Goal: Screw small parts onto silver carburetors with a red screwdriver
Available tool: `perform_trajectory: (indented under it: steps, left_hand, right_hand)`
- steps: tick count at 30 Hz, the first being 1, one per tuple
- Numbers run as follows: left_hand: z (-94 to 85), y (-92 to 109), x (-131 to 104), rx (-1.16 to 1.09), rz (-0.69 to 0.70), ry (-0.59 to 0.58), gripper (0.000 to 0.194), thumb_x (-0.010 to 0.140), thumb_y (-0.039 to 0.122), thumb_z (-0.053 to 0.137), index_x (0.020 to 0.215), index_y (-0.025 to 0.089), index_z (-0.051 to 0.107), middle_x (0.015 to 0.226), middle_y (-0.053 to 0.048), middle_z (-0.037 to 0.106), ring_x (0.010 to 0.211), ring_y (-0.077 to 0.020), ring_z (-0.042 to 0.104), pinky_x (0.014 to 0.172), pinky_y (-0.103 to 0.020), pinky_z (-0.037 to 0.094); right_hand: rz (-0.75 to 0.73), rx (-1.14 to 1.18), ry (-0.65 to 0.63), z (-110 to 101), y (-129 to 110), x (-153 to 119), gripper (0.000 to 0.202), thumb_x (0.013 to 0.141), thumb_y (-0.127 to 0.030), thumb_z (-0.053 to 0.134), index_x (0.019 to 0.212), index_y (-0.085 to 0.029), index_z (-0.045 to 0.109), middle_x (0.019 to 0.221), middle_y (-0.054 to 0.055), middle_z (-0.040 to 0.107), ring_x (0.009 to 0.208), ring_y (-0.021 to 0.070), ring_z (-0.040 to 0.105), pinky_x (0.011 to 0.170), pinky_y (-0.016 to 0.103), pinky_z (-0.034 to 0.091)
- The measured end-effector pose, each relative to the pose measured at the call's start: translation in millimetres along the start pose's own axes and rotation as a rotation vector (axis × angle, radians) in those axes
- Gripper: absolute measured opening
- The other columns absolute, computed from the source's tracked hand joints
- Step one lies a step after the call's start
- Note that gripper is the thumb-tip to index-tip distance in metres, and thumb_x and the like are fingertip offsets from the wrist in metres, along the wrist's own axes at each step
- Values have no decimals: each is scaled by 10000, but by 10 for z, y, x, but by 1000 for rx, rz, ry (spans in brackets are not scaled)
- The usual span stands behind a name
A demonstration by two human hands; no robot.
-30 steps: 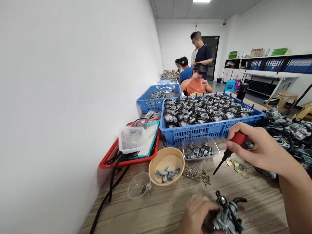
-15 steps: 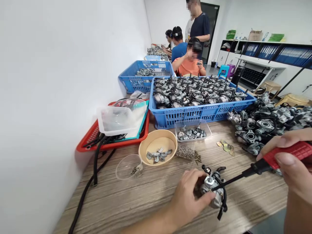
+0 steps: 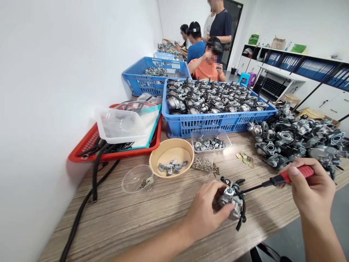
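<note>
The screwdriver (image 3: 276, 179) has reached the carburetor (image 3: 237, 210).

The left hand (image 3: 205, 205) covers the left side of the metal part (image 3: 236, 208). The exact contact point of the screwdriver (image 3: 275, 180) is too small to tell. The right hand (image 3: 313, 191) hides part of the handle (image 3: 304, 173). The bottom edge cuts off 2 forearms (image 3: 160, 243) and 1 black cable (image 3: 78, 212). The top edge crops the standing person (image 3: 222, 25). The object (image 3: 219, 67) held by the person in orange (image 3: 204, 69) is unidentifiable.
</note>
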State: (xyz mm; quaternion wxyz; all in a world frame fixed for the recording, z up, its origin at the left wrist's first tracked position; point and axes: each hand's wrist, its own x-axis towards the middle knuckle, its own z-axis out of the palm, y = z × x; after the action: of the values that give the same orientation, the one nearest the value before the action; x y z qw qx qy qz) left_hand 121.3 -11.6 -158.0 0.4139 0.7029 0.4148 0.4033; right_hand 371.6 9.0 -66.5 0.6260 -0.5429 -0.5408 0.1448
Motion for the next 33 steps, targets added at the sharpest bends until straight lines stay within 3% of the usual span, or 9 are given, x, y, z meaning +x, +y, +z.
perform_trajectory:
  steps: [10, 15, 22, 33]
  left_hand:
    - [9, -4, 3, -18, -1, 5, 227, 886, 269, 684, 1098, 194, 652, 1029, -71, 748, 933, -250, 684, 838, -381, 516]
    - [8, -10, 5, -9, 13, 6, 229, 878, 255, 695, 1094, 191, 652, 1019, -70, 748, 922, -249, 687, 829, -377, 521]
    - [-11, 15, 14, -10, 20, -2, 227, 878, 243, 696, 1092, 177, 653, 1008, -73, 742, 915, -251, 688, 819, -375, 525]
    - [-12, -16, 20, -75, -73, -39, 245, 911, 345, 728, 1089, 188, 668, 1044, -77, 752, 974, -274, 685, 866, -405, 510]
  right_hand:
    - [65, 35, 19, -56, 101, -76, 352, 797, -468, 931, 823, -210, 691, 713, 2, 661, 501, 114, 569, 380, 202, 434]
    - [74, 68, 20, -44, 157, -79, 361, 784, -468, 931, 818, -215, 677, 697, 3, 672, 545, 144, 621, 444, 232, 524]
    - [86, 83, -35, -73, 227, -101, 320, 845, -441, 886, 856, -213, 662, 673, -10, 669, 462, 137, 590, 429, 251, 513]
    - [99, 56, -19, -80, 204, -124, 342, 828, -458, 901, 850, -214, 662, 668, -16, 668, 443, 140, 598, 421, 255, 518]
